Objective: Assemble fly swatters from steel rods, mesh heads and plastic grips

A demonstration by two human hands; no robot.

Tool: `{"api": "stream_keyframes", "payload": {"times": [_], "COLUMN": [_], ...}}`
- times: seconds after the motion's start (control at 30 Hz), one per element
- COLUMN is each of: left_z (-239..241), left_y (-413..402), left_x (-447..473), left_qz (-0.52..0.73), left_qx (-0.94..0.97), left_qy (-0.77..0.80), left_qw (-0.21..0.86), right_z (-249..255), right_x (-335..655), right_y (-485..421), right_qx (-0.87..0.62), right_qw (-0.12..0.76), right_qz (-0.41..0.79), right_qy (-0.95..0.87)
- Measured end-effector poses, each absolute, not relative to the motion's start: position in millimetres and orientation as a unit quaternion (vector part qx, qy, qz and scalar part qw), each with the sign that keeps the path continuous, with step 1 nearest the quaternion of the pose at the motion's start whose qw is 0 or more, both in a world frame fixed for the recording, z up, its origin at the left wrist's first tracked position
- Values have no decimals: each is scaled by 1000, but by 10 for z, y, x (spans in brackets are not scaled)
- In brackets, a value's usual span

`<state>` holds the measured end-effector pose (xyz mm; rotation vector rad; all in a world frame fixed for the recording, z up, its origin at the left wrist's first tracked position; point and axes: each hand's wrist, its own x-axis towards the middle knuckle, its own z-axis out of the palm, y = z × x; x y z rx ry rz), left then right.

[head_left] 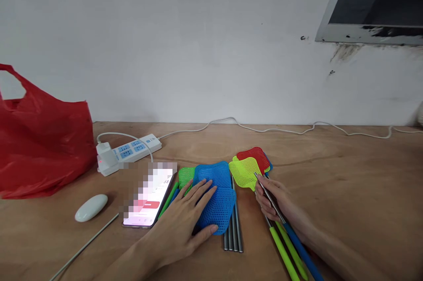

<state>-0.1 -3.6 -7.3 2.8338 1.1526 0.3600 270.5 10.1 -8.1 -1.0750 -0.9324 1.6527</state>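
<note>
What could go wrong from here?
The metal shaft in the right hand has its tip by the yellow-green mesh head and might snag it. If the left hand slides the blue mesh heads, the metal rods partly beneath could roll. The phone, close beside the green handle, might get bumped.

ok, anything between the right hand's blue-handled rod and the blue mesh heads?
Yes: a yellow-green mesh head lies between the tip of the blue-handled rod in the right hand and the blue mesh heads. The left hand also covers part of those.
</note>
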Motion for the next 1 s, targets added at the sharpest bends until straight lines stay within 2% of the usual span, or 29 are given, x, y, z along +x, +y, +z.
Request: {"api": "stream_keyframes", "payload": {"times": [0.43,0.67,0.8,1.0], "left_z": [16,-92,-76,-68], "left_y": [2,96,75,-5], "left_x": [-1,-83,-61,-25], "left_qz": [122,132,152,114], "left_qx": [877,827,870,926], "left_qy": [462,528,457,359], "left_qw": [-54,-145,-104,0], "right_z": [-20,-103,-140,-127], "right_x": [2695,2724,2727,2718], "right_y": [73,89,96,92], "right_qx": [-445,-431,-430,-431], "right_qw": [466,468,468,467], "right_qz": [662,677,679,677], "right_qy": [-384,-369,-368,-371]}}
